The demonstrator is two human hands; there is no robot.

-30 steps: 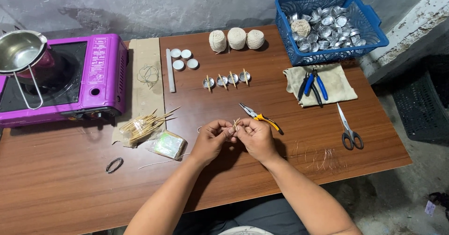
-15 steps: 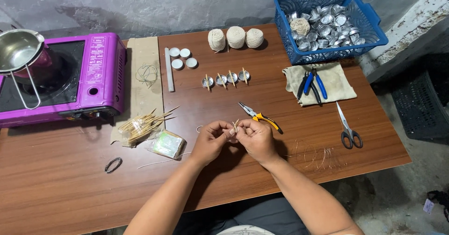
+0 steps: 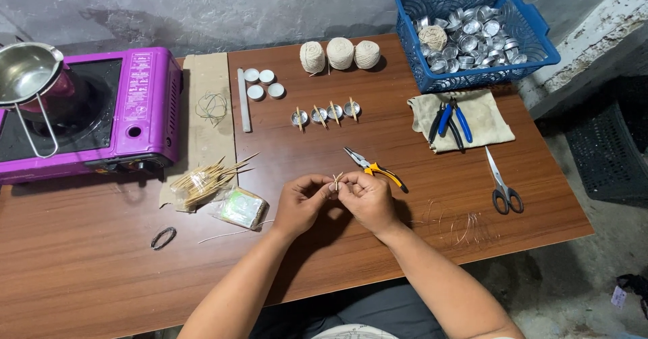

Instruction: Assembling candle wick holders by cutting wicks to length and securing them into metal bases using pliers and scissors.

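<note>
Left hand (image 3: 300,203) and right hand (image 3: 366,197) together, fingertips pinching 2 small wooden sticks (image 3: 335,181) (yellow-handled pliers (image 3: 373,169) just beside).

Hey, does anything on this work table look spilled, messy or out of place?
Mostly tidy. Thin loose wire strands lie scattered near the wooden table's front edge, right of the hands, and a small dark wire loop sits alone at left.

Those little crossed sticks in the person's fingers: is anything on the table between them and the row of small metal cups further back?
Only partly: the yellow-handled pliers lie just right of the crossed sticks; bare table leads to the metal cups.
</note>
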